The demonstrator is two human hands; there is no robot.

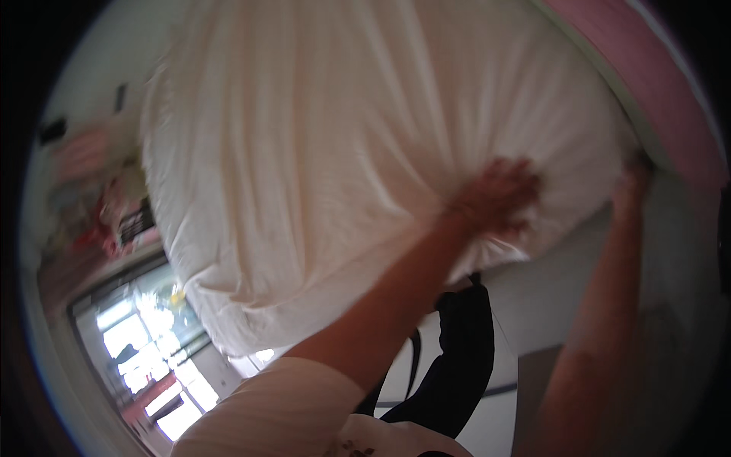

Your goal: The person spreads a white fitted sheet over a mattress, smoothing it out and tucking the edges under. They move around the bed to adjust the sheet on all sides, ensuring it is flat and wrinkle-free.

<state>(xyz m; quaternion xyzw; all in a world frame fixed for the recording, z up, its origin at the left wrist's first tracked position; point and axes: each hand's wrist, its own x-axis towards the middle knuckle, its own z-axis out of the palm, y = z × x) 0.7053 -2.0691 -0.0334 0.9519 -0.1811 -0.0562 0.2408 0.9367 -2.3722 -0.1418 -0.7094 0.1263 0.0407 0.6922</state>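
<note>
A pale cream fitted sheet or mattress cover (pixel 320 143) lies over a mattress and fills the middle of the view, with long folds running across it. My left hand (pixel 502 191) presses on its surface near the lower right edge, fingers spread and blurred; creases fan out around it. At the corner farther right, my right hand (pixel 634 171) touches the cover's edge; its fingers are dark, blurred and partly hidden, so its hold is unclear.
A pink padded surface with a pale green edge (pixel 645 74) borders the mattress at the upper right. Below are a light tiled floor (pixel 502 423) and my dark-trousered leg (pixel 468 354). A bright window (pixel 137 343) and blurred pink and red items (pixel 108 217) are at left.
</note>
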